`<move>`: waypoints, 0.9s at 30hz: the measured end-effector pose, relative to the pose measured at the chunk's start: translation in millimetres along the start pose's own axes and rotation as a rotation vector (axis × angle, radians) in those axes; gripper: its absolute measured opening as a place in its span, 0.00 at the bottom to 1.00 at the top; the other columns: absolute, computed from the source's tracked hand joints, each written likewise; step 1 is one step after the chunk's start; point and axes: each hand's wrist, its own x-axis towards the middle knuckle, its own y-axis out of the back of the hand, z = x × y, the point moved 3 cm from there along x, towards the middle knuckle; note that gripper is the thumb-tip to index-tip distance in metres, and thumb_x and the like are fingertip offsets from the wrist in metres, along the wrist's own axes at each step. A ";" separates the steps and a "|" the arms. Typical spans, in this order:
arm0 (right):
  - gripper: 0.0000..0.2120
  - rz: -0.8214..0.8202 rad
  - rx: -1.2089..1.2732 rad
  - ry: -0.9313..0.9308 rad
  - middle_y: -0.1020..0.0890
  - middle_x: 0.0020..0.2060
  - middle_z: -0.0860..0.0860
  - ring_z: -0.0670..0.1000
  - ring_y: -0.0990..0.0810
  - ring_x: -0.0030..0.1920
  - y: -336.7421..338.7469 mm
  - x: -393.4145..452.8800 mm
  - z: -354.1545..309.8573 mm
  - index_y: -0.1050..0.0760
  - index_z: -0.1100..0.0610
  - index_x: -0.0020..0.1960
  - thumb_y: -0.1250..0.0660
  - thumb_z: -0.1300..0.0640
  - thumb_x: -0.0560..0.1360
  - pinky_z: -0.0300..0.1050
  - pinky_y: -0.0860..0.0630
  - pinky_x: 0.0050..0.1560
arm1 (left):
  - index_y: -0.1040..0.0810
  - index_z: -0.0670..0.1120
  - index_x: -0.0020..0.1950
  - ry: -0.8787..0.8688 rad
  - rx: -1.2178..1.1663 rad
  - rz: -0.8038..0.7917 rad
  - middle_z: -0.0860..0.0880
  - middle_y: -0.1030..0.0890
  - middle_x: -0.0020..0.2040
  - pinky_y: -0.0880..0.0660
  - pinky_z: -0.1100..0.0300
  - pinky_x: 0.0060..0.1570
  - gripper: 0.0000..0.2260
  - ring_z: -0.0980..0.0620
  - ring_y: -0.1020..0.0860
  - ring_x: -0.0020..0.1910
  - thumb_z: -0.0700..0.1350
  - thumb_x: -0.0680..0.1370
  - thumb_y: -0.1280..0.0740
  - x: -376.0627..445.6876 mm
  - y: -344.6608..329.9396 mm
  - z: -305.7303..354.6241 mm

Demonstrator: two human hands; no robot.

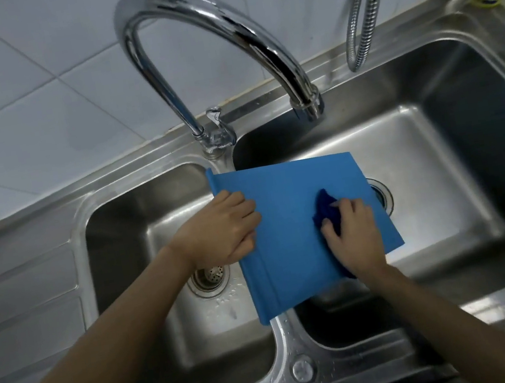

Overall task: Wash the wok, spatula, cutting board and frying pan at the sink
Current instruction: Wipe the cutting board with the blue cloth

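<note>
Over sink [306,370] divider: cutting board [295,217] mid-scrub; left hand [220,229] fingers curl over board's edge, right hand [352,235] fingers pinch cloth [325,209]. Wok, spatula, pan unseen, status unknown.

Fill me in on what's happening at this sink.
A person is scrubbing a blue cutting board held over the divider of a steel double sink. The left hand grips the board's left edge, and the right hand presses a dark blue cloth on its surface. No water runs from the faucet.
</note>
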 end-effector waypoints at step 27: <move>0.19 -0.104 -0.251 -0.230 0.30 0.57 0.66 0.66 0.30 0.54 6.3 84.5 93.5 0.35 0.61 0.68 0.44 0.54 0.80 0.58 0.29 0.52 | 0.29 0.44 0.36 0.065 -0.094 0.017 0.48 0.27 0.35 0.38 0.57 0.43 0.09 0.49 0.30 0.37 0.45 0.75 0.42 12.4 -17.1 -1.5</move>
